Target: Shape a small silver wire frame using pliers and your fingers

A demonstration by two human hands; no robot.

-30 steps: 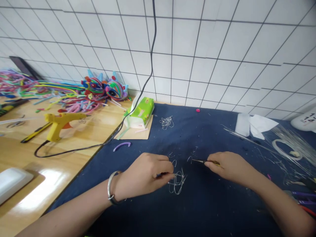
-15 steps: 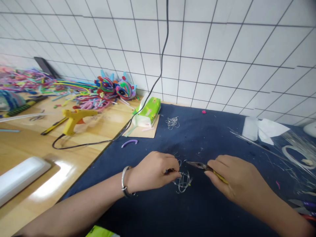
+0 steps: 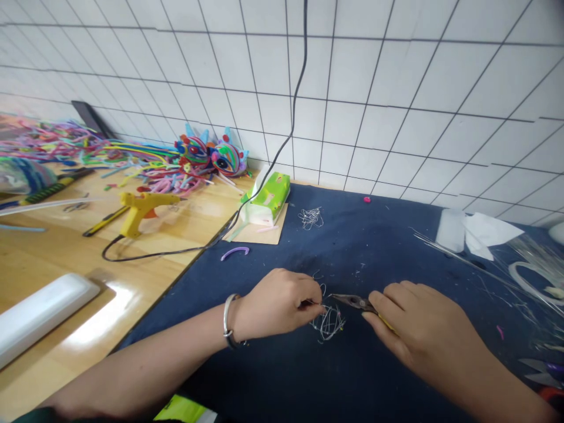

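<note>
- At the fingertips of the left hand [image 3: 282,302], on its right side, is a small openwork wire frame [image 3: 330,323], its thin strands curving into a rounded cage above the dark blue cloth [image 3: 374,376].
- The left hand is narrow, thumb and fingers pinched on the frame's near edge; a silver bracelet [image 3: 227,317] circles its wrist.
- To the right of the frame, the right hand [image 3: 414,320] is wrapped around the yellow handles of the pliers [image 3: 356,302].
- The pliers' tips point toward the left hand, just beside the frame's upper strands; whether they touch or grip wire cannot be told.
- Beyond the left hand lie a tangle of wire [image 3: 311,218] and a purple strip [image 3: 235,252].
- Farther off to its left, the yellow glue gun [image 3: 138,211] rests near a cutter knife [image 3: 106,222].
- Beyond the right hand, to its right, loose wires [image 3: 537,255] spread beside a white ring [image 3: 520,282].
</note>
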